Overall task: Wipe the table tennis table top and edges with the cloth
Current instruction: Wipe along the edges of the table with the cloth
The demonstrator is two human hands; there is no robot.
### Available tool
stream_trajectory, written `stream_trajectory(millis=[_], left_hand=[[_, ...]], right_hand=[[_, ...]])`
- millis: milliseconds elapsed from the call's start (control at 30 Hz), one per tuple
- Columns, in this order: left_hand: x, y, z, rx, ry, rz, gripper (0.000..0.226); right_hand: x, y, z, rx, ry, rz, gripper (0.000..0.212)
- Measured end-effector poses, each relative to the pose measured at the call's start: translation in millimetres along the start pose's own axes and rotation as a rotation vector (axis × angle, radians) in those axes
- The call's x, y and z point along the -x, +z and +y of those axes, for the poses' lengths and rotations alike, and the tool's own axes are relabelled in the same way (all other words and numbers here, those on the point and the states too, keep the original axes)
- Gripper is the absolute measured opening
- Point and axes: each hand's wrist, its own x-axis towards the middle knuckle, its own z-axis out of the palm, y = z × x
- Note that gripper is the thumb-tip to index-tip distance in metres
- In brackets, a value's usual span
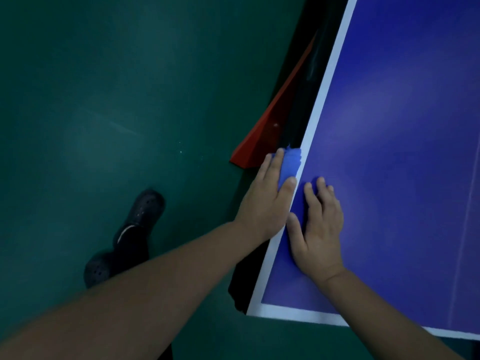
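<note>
Blue table top (402, 152), white edge line (323, 100); light-blue cloth (291, 166); green floor (117, 100); black shoes (144, 209).

Viewpoint: head-worn, above the corner of the table tennis table (405, 141).
Direction: forward and steeply downward, onto table and green floor (109, 105).
Range: close; both forearms reach in from the bottom edge.
Views: one only.
</note>
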Motion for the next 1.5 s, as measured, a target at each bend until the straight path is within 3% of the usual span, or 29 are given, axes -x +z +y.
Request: stream_trajectory(millis=[133, 333, 433, 700, 767, 967, 1067, 1167, 1267, 1400, 1500], left_hand=[[-46.7, -6.5, 16.1, -0.026, 0.017, 0.001, 0.068], [18.2, -5.8, -4.6, 0.075, -0.022, -0.025, 0.061], [17.9, -5.0, 1.4, 0.075, -0.048, -0.027, 0.057], [-174.3, -16.3, 61.3, -0.007, 0.007, 0.036, 0.065], [-166.4, -15.4, 60.2, -0.004, 0.020, 0.024, 0.065], [-29.9, -8.8, 17.9, 0.067, -0.049, -0.019, 0.056], [-64.3, -9.1, 34.4, 0.044, -0.096, 0.002, 0.054], [-154.7, -10.9, 57.4, -0.010, -0.052, 0.039, 0.064], [-222.9, -18.3, 76.6, 0.063, -0.087, 0.059, 0.058], [-183.2, -16.0, 68.5, 0.180, -0.093, 0.073, 0.060], [-117.0, -12.8, 55.1, 0.393, -0.249, 0.090, 0.071]], right_hand=[[-46.4, -16.0, 6.9, -0.077, 0.028, 0.034, 0.054], [-178.0, -32.3, 34.1, -0.068, 0.037, 0.006, 0.058], [-222.0, -22.9, 38.5, -0.054, 0.153, -0.012, 0.068], [-225.1, -15.6, 38.0, -0.049, 0.201, 0.017, 0.064], [-224.1, -15.6, 37.1, -0.046, 0.192, 0.020, 0.064], [-224.4, -13.5, 38.9, -0.053, 0.194, 0.024, 0.063], [-224.7, -13.7, 39.1, -0.040, 0.187, 0.024, 0.063], [-224.8, -14.7, 38.2, -0.036, 0.191, 0.018, 0.064], [-224.3, -15.4, 37.0, -0.046, 0.198, 0.011, 0.064], [-225.1, -14.9, 37.7, -0.047, 0.198, 0.015, 0.065], [-224.6, -13.8, 37.7, -0.049, 0.199, 0.021, 0.064]])
